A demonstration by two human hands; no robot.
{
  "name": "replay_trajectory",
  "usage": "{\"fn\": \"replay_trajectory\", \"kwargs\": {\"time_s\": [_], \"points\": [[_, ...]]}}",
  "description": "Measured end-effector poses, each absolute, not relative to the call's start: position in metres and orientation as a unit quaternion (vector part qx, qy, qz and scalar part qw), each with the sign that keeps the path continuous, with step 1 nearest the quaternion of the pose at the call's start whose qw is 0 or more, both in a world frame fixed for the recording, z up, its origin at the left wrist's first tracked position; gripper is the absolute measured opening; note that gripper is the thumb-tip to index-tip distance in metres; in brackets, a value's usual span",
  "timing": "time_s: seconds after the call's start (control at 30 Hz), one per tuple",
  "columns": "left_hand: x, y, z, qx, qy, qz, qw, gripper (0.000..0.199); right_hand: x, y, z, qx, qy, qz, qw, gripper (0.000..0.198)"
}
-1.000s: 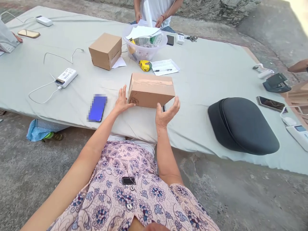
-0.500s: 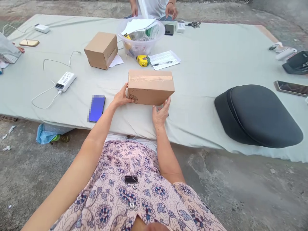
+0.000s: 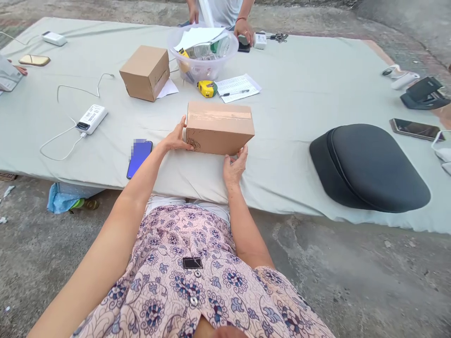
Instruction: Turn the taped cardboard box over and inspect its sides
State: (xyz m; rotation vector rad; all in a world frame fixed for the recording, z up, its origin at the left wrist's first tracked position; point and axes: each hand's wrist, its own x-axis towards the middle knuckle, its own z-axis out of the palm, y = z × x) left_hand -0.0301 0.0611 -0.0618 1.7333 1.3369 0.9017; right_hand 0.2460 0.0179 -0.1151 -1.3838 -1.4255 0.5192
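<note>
Between my two hands is a brown cardboard box [image 3: 219, 129], tilted, with a strip of tape along its upper face and a dark printed mark at its lower left. My left hand [image 3: 177, 137] grips its left end, thumb on the front face. At the lower right corner my right hand [image 3: 235, 165] holds the box from beneath, its fingers partly hidden. A phone with a blue screen [image 3: 140, 159] lies left of my left forearm. Just beyond the box are a yellow tape measure [image 3: 207, 88] and a printed sheet [image 3: 243, 84] with a pen on it.
A second cardboard box [image 3: 144, 72] stands beside a clear plastic tub [image 3: 202, 70] of papers and bottles. At left lies a white power bank [image 3: 92, 119] with a cable. A black cushion-like seat [image 3: 369, 166] fills the right side. Across the table is another person's hand [image 3: 244, 31].
My hands keep the same hold on the box, which stays nearly in place. The view has shifted slightly. The person opposite has lowered a hand onto the black phone by the tub.
</note>
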Motion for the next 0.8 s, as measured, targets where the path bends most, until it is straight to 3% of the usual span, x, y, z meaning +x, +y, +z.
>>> {"fn": "replay_trajectory", "kwargs": {"time_s": [0.3, 0.53, 0.8], "points": [[-0.011, 0.036, -0.045, 0.670, 0.617, 0.284, 0.301, 0.107, 0.245, 0.017, -0.115, -0.583, -0.598, 0.217, 0.505, 0.079], [-0.013, 0.038, -0.051, 0.691, 0.597, 0.266, 0.308, 0.132, 0.246, 0.018, -0.114, -0.590, -0.598, 0.222, 0.494, 0.079], [-0.016, 0.040, -0.061, 0.690, 0.576, 0.304, 0.315, 0.133, 0.244, 0.018, -0.115, -0.593, -0.596, 0.209, 0.499, 0.078]]}}
